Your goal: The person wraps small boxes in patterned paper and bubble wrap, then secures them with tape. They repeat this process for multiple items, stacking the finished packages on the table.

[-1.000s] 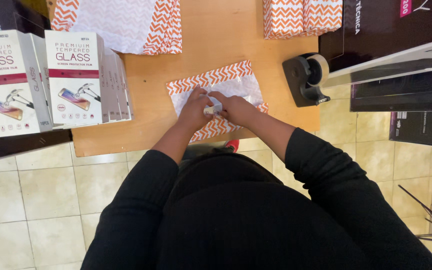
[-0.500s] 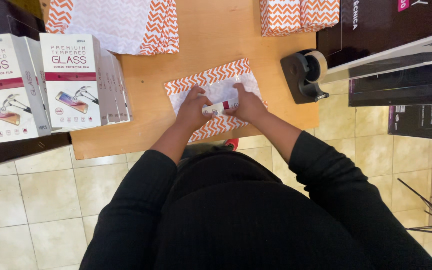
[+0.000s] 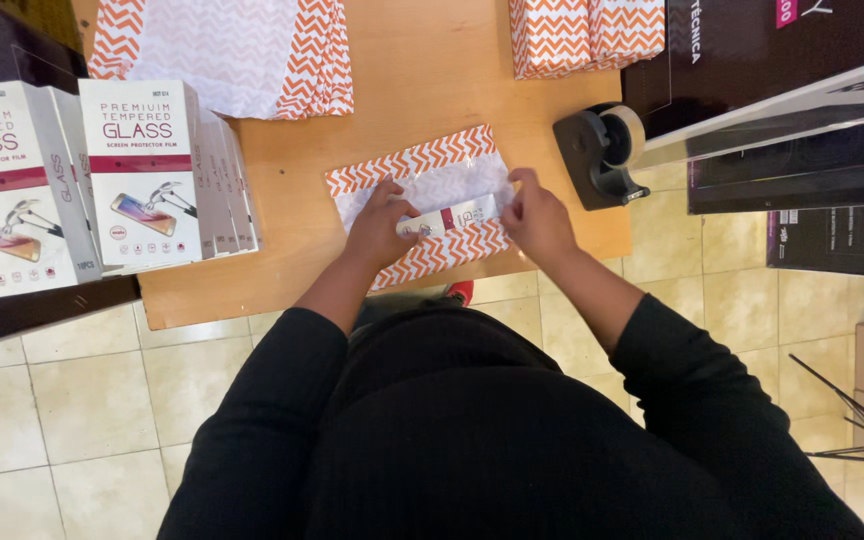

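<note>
A small white tube (image 3: 449,216) with a dark red band lies on its side across a sheet of orange-and-white chevron wrapping paper (image 3: 422,170), seen from the head camera looking straight down. The paper lies flat near the front edge of a light wooden table (image 3: 422,80).

The left hand (image 3: 380,228) rests on the paper at the tube's left end, fingers curled and closed about that end. The right hand (image 3: 537,215) is at the tube's right end, its fingers bent and pinched at the paper's edge; whether they also touch the tube cannot be told. Both arms wear black sleeves.

To the right of the paper, near the table's edge, sits a black tape dispenser (image 3: 600,152) with a roll of tape. To the left stand white screen protector boxes (image 3: 142,175) in a row. At the table's far side lies a larger chevron sheet (image 3: 227,50), and farther right a wrapped chevron parcel (image 3: 587,32). Dark display panels (image 3: 782,90) fill the right side. The floor (image 3: 82,400) is pale tile.
</note>
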